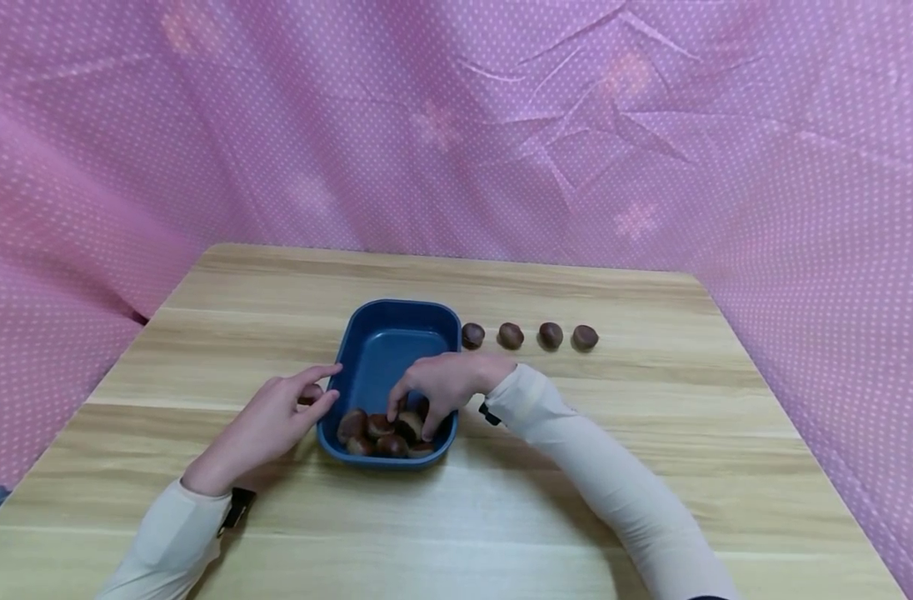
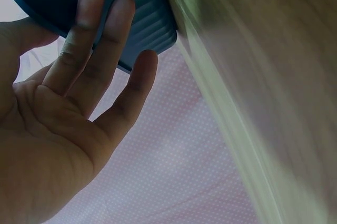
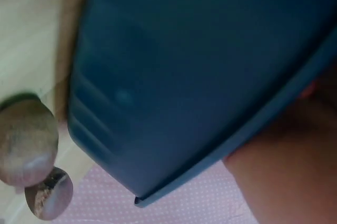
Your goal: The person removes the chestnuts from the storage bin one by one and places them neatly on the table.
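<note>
A blue rectangular container [image 1: 385,314] stands on the wooden table, with several brown chestnuts [image 1: 353,425] gathered at its near end. My right hand [image 1: 445,385] reaches over the container's right wall, thumb and fingers around a chestnut [image 1: 408,427] among the others. In the right wrist view the container's outer wall [image 3: 174,76] hides the fingertips. My left hand [image 1: 276,412] is at the left wall, thumb and index finger right at the rim. The left wrist view shows its other fingers [image 2: 118,23] loosely extended along the container's outside.
To the right of the container's far end, several chestnuts lie spaced in a row, the rightmost chestnut [image 1: 585,337] farthest from it. Pink dotted cloth [image 1: 456,133] hangs behind and beside the wooden table [image 1: 651,400].
</note>
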Motion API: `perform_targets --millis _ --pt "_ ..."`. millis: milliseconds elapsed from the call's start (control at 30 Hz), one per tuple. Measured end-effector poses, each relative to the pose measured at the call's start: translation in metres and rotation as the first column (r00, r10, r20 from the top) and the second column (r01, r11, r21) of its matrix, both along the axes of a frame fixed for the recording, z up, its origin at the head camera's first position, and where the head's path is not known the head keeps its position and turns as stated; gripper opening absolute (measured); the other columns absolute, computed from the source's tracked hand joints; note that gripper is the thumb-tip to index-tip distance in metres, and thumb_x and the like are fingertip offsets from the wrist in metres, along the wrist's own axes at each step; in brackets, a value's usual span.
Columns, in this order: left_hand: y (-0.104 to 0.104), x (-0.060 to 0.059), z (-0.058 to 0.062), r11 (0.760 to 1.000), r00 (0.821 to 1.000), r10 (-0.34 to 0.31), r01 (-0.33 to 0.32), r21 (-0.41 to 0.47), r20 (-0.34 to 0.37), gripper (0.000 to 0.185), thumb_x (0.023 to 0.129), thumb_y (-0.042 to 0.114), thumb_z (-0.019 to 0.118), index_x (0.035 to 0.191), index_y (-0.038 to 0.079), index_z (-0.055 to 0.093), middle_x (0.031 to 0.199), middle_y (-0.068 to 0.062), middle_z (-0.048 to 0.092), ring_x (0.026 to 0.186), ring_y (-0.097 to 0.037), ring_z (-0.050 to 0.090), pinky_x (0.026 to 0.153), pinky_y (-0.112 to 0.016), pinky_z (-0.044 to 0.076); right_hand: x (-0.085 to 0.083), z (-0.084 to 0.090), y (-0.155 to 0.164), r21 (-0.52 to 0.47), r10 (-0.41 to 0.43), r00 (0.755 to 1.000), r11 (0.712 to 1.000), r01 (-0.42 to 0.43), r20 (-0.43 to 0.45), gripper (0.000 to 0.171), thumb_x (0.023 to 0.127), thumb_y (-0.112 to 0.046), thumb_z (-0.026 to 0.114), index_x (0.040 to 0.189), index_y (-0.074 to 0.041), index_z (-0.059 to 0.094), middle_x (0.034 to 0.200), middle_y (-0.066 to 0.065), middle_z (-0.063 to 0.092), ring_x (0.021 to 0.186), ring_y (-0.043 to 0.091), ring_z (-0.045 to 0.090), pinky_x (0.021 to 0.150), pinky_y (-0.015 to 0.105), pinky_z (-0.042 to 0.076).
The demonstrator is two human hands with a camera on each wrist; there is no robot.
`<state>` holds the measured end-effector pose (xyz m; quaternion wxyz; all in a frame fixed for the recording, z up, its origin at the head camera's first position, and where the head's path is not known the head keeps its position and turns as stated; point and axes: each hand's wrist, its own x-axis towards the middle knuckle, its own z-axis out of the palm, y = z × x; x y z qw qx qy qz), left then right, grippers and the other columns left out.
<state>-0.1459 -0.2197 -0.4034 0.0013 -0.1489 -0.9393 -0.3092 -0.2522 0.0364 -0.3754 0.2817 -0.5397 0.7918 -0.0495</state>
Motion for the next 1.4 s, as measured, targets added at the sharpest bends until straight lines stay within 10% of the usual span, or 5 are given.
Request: perform_targets --millis 800,1000,1167,1400 --pt "0.001 0.003 0.001 1.000 1.000 0.003 -0.003 0.024 0.004 0.045 0.107 0.023 0.057 0.145 0.000 0.054 0.097 0.000 0.077 0.105 -0.032 0.073 0.085 -0.049 0.055 -0.003 -0.002 0.014 -0.239 -0.019 0.999 0.971 0.011 -0.029 0.047 0.088 -0.034 0.082 0.132 -0.022 0.068 0.127 -0.014 0.066 0.119 0.004 0.059 0.100 0.026 0.048" --pt "0.001 0.002 0.002 1.000 1.000 0.005 -0.005 0.021 0.011 0.045 0.106 0.022 0.057 0.145 0.000 0.054 0.096 0.001 0.077 0.105 -0.032 0.073 0.086 -0.050 0.055 -0.005 0.008 0.026 -0.333 -0.026 0.999 0.943 0.013 -0.035 0.050 0.091 -0.035 0.080 0.135 -0.016 0.066 0.125 -0.010 0.067 0.090 0.011 0.063 0.082 0.022 0.048" --pt "0.001 0.002 0.001 1.000 1.000 0.010 -0.011 0.019 0.014 0.044 0.106 0.020 0.057 0.145 0.000 0.054 0.097 -0.001 0.077 0.106 -0.033 0.072 0.088 -0.052 0.055 -0.006 0.015 0.040 -0.397 -0.084 0.996 0.915 0.072 -0.013 0.049 0.091 -0.036 0.079 0.135 -0.017 0.066 0.110 -0.012 0.067 0.052 0.008 0.039 0.058 0.025 0.038" --pt "0.001 0.002 0.000 1.000 1.000 0.002 -0.002 0.024 0.000 0.045 0.106 0.021 0.057 0.145 -0.001 0.054 0.098 -0.002 0.077 0.104 -0.033 0.073 0.090 -0.055 0.055 -0.007 0.019 0.065 -0.446 -0.181 0.983 0.881 0.158 -0.010 0.049 0.090 -0.037 0.080 0.134 -0.023 0.065 0.107 -0.005 0.067 0.054 0.006 0.040 0.060 0.024 0.040"
